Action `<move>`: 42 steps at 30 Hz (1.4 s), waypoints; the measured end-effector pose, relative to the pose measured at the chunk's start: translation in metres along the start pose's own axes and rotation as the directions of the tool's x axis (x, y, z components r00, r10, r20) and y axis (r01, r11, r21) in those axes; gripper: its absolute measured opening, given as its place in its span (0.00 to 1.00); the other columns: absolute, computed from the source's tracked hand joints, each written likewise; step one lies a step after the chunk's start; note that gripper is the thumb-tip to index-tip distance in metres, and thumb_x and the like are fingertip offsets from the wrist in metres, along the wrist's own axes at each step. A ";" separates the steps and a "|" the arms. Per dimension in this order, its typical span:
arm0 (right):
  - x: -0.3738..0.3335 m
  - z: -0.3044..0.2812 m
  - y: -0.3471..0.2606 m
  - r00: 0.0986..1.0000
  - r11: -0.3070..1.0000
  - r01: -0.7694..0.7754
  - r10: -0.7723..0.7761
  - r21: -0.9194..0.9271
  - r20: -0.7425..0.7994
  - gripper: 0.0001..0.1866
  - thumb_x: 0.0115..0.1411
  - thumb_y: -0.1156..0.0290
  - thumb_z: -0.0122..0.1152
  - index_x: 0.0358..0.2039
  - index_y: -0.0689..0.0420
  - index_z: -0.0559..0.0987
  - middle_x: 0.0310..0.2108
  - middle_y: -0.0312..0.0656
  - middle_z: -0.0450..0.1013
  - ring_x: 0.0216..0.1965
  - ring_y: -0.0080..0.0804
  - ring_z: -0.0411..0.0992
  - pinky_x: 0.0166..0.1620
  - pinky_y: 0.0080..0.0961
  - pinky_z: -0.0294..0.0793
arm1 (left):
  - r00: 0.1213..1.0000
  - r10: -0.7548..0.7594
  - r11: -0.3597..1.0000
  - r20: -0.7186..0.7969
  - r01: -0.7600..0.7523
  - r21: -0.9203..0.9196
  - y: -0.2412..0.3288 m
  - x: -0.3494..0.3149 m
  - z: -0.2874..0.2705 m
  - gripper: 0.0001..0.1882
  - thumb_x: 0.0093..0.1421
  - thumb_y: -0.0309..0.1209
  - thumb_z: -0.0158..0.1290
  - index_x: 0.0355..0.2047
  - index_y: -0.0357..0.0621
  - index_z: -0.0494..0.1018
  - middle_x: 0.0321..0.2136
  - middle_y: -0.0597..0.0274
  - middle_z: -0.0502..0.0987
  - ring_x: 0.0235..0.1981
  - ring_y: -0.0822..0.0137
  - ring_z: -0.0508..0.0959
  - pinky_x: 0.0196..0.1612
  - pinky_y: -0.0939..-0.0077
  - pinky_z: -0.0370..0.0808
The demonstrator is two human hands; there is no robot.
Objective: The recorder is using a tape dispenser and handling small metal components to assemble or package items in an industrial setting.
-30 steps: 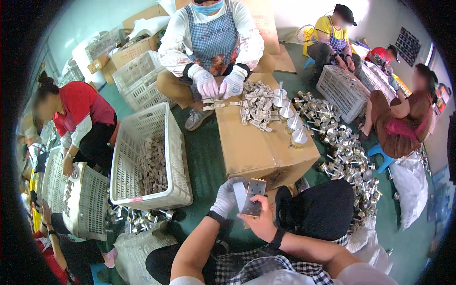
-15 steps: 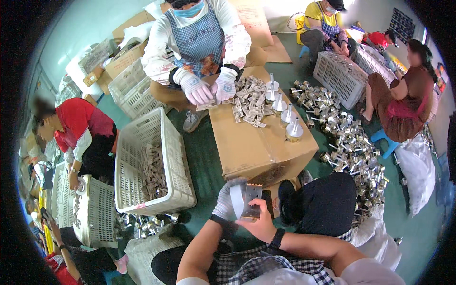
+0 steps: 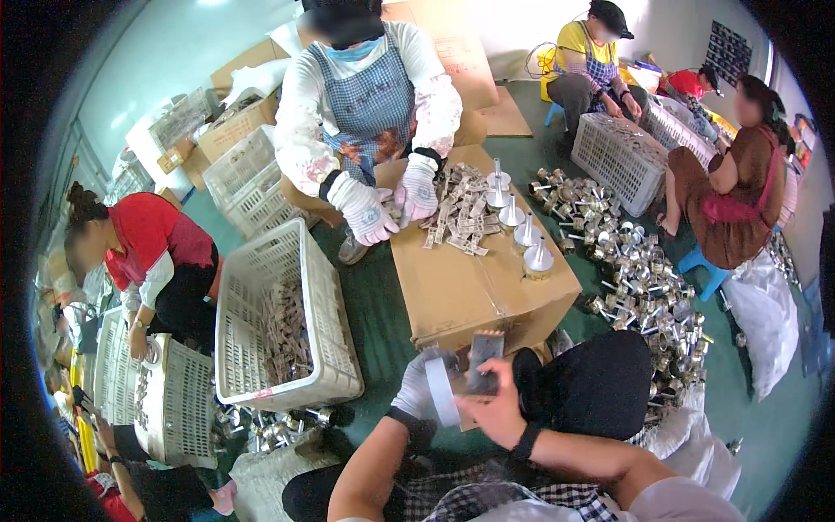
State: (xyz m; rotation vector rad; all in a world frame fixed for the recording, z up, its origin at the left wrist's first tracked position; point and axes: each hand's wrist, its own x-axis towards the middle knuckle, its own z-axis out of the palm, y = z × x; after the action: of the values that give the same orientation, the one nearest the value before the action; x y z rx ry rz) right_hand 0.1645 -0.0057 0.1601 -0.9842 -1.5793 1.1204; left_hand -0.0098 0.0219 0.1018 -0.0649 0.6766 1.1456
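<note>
My left hand [image 3: 416,391], in a pale glove, is closed on a pale curved band [image 3: 442,393], maybe the rim of a round metal part. My bare right hand [image 3: 499,407], with a dark wristband, pinches a grey metal plate [image 3: 484,364] with a toothed upper edge. Plate and band are close together; whether they are joined I cannot tell. Just beyond them stands a cardboard box [image 3: 470,291]. On its top lie a heap of small metal strips [image 3: 461,209] and several round metal parts with upright stems [image 3: 538,259].
Left of the box stands a white plastic crate [image 3: 283,396] holding metal strips. Many stemmed metal parts [image 3: 648,278] cover the floor on the right. Across the box a gloved co-worker [image 3: 365,104] handles strips. Other people sit by crates. White sacks [image 3: 761,326] lie at right.
The plate has tilted and shifted right and slightly down in my right hand. The pale band has turned and moved down a little. The co-worker's gloved hands have shifted slightly.
</note>
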 end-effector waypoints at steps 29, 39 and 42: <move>0.142 -0.124 -0.049 0.982 0.992 0.107 -0.116 -0.071 -0.147 0.23 0.45 0.84 0.63 0.39 0.54 0.65 0.35 0.32 0.66 0.35 0.17 0.65 0.37 0.15 0.65 | 0.897 0.413 0.839 0.157 -0.442 0.317 0.002 0.004 -0.025 0.11 0.55 0.23 0.51 0.40 0.36 0.73 0.37 0.51 0.77 0.36 0.59 0.78 0.41 0.65 0.77; 0.137 -0.115 -0.059 0.984 0.985 0.148 -0.155 -0.084 -0.089 0.21 0.45 0.85 0.61 0.38 0.52 0.66 0.31 0.30 0.66 0.30 0.14 0.65 0.30 0.14 0.63 | 0.941 0.322 0.917 0.102 -0.337 0.212 -0.003 0.003 -0.023 0.12 0.56 0.29 0.48 0.35 0.32 0.73 0.35 0.49 0.77 0.36 0.57 0.77 0.41 0.67 0.76; 0.140 -0.116 -0.050 0.978 0.979 0.178 -0.187 -0.102 -0.092 0.21 0.45 0.85 0.61 0.37 0.52 0.66 0.30 0.29 0.66 0.29 0.13 0.63 0.28 0.13 0.61 | 0.983 0.172 0.985 0.062 -0.173 0.009 0.005 0.006 -0.021 0.14 0.56 0.36 0.47 0.35 0.38 0.74 0.34 0.51 0.78 0.37 0.56 0.77 0.42 0.62 0.75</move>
State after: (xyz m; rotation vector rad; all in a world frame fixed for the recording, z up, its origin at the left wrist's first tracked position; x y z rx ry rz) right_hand 0.2375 0.1377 0.2586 -0.9215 -1.6164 0.8642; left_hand -0.0227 0.0213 0.0832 0.0417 0.6456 1.3034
